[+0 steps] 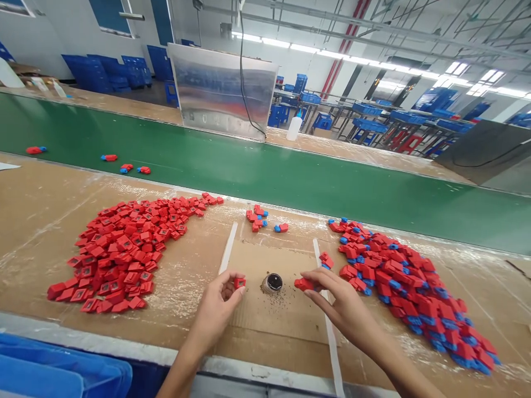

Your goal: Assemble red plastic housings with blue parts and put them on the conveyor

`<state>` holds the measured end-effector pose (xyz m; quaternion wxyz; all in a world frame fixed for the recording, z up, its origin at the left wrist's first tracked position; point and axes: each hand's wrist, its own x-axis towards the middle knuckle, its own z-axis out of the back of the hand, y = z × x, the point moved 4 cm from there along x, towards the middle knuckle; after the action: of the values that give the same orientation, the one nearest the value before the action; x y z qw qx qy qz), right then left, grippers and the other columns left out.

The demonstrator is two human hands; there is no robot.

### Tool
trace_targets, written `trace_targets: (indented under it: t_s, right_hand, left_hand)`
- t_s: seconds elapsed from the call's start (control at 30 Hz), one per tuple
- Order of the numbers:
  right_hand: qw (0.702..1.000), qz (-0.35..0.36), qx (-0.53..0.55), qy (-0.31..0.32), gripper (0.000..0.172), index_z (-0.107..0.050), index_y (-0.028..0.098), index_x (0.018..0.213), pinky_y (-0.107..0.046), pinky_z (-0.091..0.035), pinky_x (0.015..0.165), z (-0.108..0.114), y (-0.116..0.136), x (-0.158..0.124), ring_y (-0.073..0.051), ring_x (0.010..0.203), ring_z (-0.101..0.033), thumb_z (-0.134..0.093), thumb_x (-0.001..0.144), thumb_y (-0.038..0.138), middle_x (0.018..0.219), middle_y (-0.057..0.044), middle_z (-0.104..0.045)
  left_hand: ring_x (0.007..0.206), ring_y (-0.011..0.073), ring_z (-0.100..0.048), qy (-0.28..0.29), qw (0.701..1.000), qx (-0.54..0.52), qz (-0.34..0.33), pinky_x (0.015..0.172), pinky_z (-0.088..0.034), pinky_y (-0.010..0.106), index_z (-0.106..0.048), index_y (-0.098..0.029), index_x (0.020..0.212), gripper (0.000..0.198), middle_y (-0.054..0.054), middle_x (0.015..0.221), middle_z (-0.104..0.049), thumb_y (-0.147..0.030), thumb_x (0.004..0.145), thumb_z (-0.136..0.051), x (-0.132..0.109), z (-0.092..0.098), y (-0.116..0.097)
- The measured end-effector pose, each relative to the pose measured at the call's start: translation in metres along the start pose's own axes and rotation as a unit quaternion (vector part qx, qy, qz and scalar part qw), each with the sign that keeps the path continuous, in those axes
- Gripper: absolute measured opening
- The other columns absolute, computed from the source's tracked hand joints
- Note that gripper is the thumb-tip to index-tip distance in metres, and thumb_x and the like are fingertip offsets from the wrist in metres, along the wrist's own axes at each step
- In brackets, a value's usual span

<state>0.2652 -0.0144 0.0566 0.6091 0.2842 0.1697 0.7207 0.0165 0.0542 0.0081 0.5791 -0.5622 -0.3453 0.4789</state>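
My left hand (218, 307) pinches a small red plastic piece (239, 283) between thumb and fingertips, just left of a small round dark cup (272, 283) on the cardboard. My right hand (338, 301) grips a red-and-blue piece (305, 284) on the cup's right side. A big heap of red pieces (120, 249) lies to the left. A heap of red-and-blue pieces (410, 287) spreads to the right, close to my right hand.
Several assembled pieces (259, 216) lie beyond the cup near the green conveyor belt (290, 177), which carries a few more pieces (124, 166) at left. A metal box (224, 91) and white bottle (294, 127) stand behind it. A blue bin (53, 373) sits at bottom left.
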Motion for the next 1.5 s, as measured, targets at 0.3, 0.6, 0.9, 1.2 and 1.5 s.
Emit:
trace_targets:
  t_s: [0.3, 0.6, 0.9, 1.2, 1.5]
  right_hand:
    - [0.997, 0.062, -0.037, 0.024, 0.021, -0.058, 0.021, 0.114, -0.035, -0.054, 0.077, -0.017, 0.021, 0.012, -0.021, 0.090, -0.065, -0.049, 0.094, 0.023, 0.103, -0.009, -0.065]
    - [0.998, 0.056, -0.016, 0.018, 0.020, -0.059, 0.022, 0.113, -0.034, -0.053, 0.077, -0.016, 0.025, 0.017, -0.021, 0.091, -0.064, -0.050, 0.094, 0.025, 0.102, -0.009, -0.064]
    - [0.995, 0.049, 0.078, 0.041, 0.021, -0.060, 0.022, 0.113, -0.032, -0.052, 0.077, -0.020, 0.055, 0.004, -0.020, 0.088, -0.062, -0.051, 0.094, 0.026, 0.099, -0.009, -0.064]
    - [0.993, 0.029, 0.086, 0.070, 0.022, -0.059, 0.023, 0.115, -0.032, -0.052, 0.079, -0.038, 0.055, -0.004, -0.020, 0.091, -0.062, -0.051, 0.094, 0.028, 0.101, -0.008, -0.063]
    - [0.996, 0.053, 0.008, 0.073, 0.021, -0.061, 0.021, 0.101, -0.029, -0.051, 0.066, -0.055, 0.069, -0.013, -0.018, 0.075, -0.058, -0.040, 0.096, 0.019, 0.087, -0.007, -0.055]
  left_hand:
    - [0.066, 0.0138, -0.048, 0.068, 0.998, 0.007, -0.006, 0.059, -0.036, 0.022, -0.062, -0.021, 0.100, 0.021, -0.002, 0.075, -0.056, -0.036, 0.087, -0.056, -0.019, -0.027, -0.002]
    - [0.072, 0.0150, -0.051, 0.091, 0.991, -0.089, 0.030, 0.066, -0.041, 0.022, -0.064, -0.019, 0.102, 0.025, 0.001, 0.082, -0.060, -0.029, 0.079, -0.065, -0.029, -0.042, 0.008]
    - [0.065, 0.0120, -0.045, 0.184, 0.974, -0.133, 0.020, 0.058, -0.036, 0.020, -0.066, -0.016, 0.098, 0.019, -0.001, 0.073, -0.053, -0.025, 0.082, -0.061, -0.031, -0.041, 0.008]
    - [0.071, 0.0144, -0.051, 0.202, 0.972, -0.121, 0.012, 0.063, -0.039, 0.022, -0.068, -0.017, 0.104, 0.024, 0.002, 0.081, -0.062, -0.025, 0.082, -0.060, -0.035, -0.041, -0.001]
    - [0.066, 0.0151, -0.050, 0.217, 0.976, -0.017, -0.007, 0.062, -0.039, 0.023, -0.065, -0.017, 0.088, 0.015, 0.001, 0.072, -0.057, -0.026, 0.085, -0.054, -0.036, -0.035, 0.010]
